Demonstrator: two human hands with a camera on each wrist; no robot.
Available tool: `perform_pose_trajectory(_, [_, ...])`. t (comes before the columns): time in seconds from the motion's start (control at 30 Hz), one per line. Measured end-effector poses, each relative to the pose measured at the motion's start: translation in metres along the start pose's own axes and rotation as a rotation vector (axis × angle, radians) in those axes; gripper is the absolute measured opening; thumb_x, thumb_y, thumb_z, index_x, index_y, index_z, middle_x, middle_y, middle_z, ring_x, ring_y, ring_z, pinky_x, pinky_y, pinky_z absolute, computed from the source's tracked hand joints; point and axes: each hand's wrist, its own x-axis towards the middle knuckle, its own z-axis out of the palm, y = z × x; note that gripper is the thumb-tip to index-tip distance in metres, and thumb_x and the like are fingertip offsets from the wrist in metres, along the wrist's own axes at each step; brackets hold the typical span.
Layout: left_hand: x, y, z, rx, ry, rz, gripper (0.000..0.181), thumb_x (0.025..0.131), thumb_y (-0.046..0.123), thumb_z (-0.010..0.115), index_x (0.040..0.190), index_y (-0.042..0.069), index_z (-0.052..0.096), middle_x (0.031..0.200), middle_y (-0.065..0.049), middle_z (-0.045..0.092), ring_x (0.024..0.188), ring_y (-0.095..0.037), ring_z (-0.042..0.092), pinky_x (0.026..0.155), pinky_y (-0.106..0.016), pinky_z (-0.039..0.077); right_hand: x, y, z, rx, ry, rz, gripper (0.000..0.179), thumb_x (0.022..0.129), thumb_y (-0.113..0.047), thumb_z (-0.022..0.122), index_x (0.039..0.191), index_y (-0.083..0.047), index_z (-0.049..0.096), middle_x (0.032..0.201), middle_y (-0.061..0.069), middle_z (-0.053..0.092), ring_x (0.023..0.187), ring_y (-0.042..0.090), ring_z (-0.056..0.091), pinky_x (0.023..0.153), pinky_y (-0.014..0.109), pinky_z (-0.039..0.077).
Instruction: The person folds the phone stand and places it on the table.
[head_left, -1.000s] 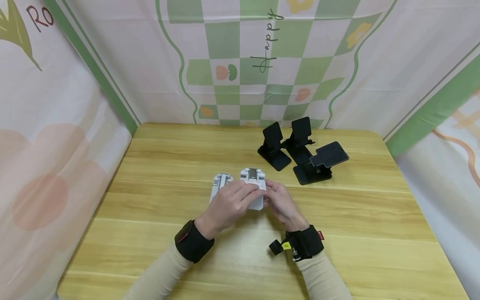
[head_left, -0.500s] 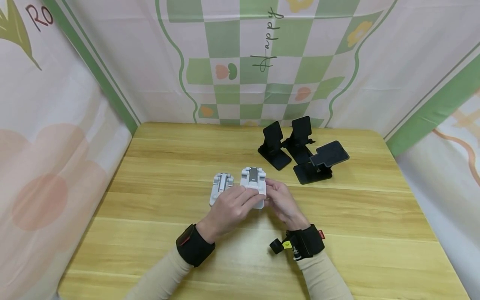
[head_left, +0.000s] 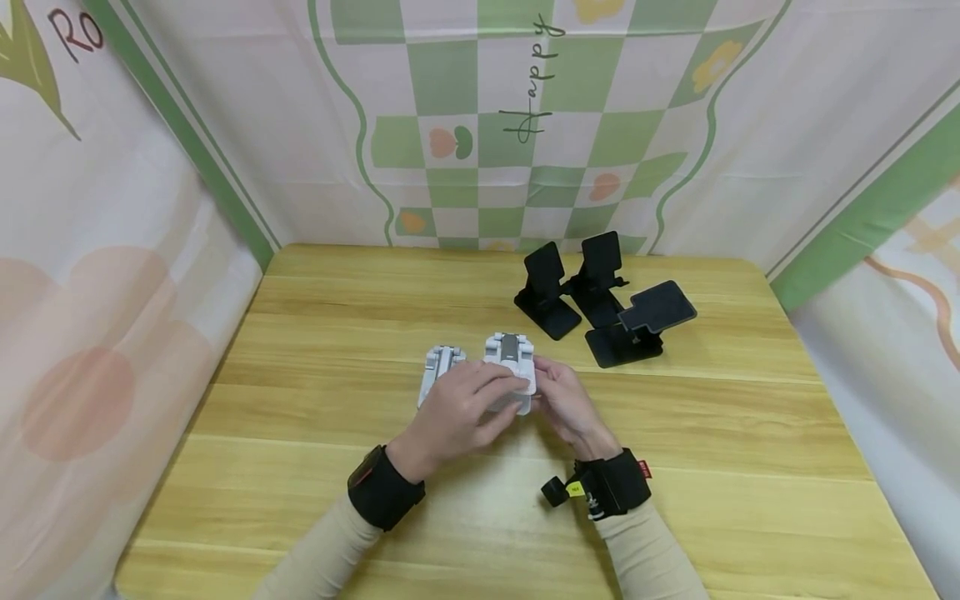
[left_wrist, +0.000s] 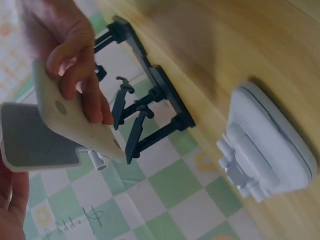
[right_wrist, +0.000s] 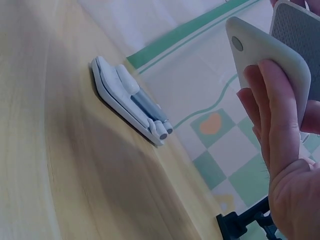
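A white folding phone stand (head_left: 512, 350) is held up over the table between both hands. My right hand (head_left: 567, 408) grips its base from the right; in the right wrist view the fingers (right_wrist: 280, 112) lie along the underside, with the thumb on the other side. At the edge of its upper plate, which has a grey pad (left_wrist: 37, 135), is my left hand (head_left: 461, 408); the thumb stands lower than the fingers. The plate is swung partly away from the base. Left of it a second white phone stand (head_left: 435, 372) lies folded on the table, partly behind my left hand.
Several things stand at the back right: a black phone stand (head_left: 550, 292), another black phone stand (head_left: 600, 279) beside it, and a third (head_left: 660, 308) with its plate tilted flatter. A patterned cloth (head_left: 450, 192) hangs behind the wooden table (head_left: 337, 317).
The held phone stand has shifted slightly right. My left thumb has dropped away from the fingers, and the upper plate has parted a little from the base. The other stands have not moved.
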Motion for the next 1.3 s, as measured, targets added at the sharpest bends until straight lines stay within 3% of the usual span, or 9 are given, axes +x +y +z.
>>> perform_pose_trajectory(0.17, [-0.001,-0.009,0.000,-0.202,0.088,-0.174,0.041,0.081,0.035,0.068,0.111,0.007,0.067,0.108,-0.006,0.065,0.100,-0.014,0.056,0.087,-0.027,0.049,-0.002,-0.002,-0.002,-0.005,0.022,-0.003,0.046,0.099,-0.011,0.047,0.137,0.013,0.038,0.119,0.011,0.064,0.103,0.021,0.062,0.082,0.031,0.054])
perform_pose_trajectory(0.4, [-0.008,-0.021,0.004,-0.493,0.237,-0.471,0.037,0.082,0.018,0.067,0.115,0.001,0.062,0.109,-0.012,0.061,0.095,-0.019,0.057,0.078,-0.036,0.054,-0.003,-0.002,-0.005,0.008,0.033,0.021,0.048,0.098,-0.011,0.047,0.139,0.011,0.035,0.126,0.017,0.059,0.105,0.022,0.061,0.084,0.034,0.054])
perform_pose_trajectory(0.6, [-0.010,-0.025,0.010,-0.639,0.260,-0.686,0.036,0.091,0.018,0.059,0.120,-0.001,0.057,0.115,-0.013,0.059,0.100,-0.018,0.059,0.081,-0.033,0.055,-0.004,-0.003,-0.006,-0.001,0.042,0.028,0.050,0.097,-0.014,0.050,0.140,0.009,0.037,0.131,0.019,0.055,0.108,0.022,0.060,0.086,0.034,0.053])
perform_pose_trajectory(0.73, [-0.009,-0.024,0.011,-0.781,0.206,-0.881,0.042,0.095,0.029,0.055,0.124,-0.001,0.055,0.120,-0.016,0.058,0.098,-0.026,0.061,0.081,-0.041,0.055,-0.004,-0.002,-0.005,-0.003,0.044,0.026,0.049,0.097,-0.013,0.050,0.139,0.009,0.037,0.127,0.014,0.060,0.106,0.021,0.060,0.085,0.033,0.053])
perform_pose_trajectory(0.9, [-0.009,-0.022,0.011,-1.038,0.032,-1.120,0.065,0.095,0.053,0.044,0.131,0.000,0.050,0.126,-0.020,0.054,0.099,-0.034,0.058,0.082,-0.047,0.054,-0.004,-0.001,-0.005,-0.003,0.039,0.017,0.048,0.098,-0.008,0.047,0.140,0.010,0.035,0.120,0.008,0.065,0.103,0.020,0.062,0.082,0.031,0.055])
perform_pose_trajectory(1.07, [-0.009,-0.021,0.011,-1.167,-0.124,-1.204,0.077,0.087,0.067,0.043,0.130,0.004,0.051,0.124,-0.014,0.053,0.099,-0.028,0.057,0.082,-0.040,0.052,-0.004,-0.001,-0.005,-0.013,0.037,0.021,0.049,0.098,-0.010,0.048,0.141,0.009,0.034,0.125,0.011,0.061,0.105,0.019,0.061,0.082,0.030,0.055])
perform_pose_trajectory(1.3, [-0.010,-0.020,0.016,-1.267,-0.186,-1.270,0.064,0.088,0.056,0.052,0.128,0.005,0.052,0.113,-0.011,0.057,0.096,-0.023,0.056,0.085,-0.045,0.049,-0.004,0.000,-0.004,-0.031,0.033,0.027,0.052,0.096,-0.015,0.053,0.140,0.007,0.037,0.119,0.007,0.065,0.099,0.019,0.063,0.080,0.030,0.055])
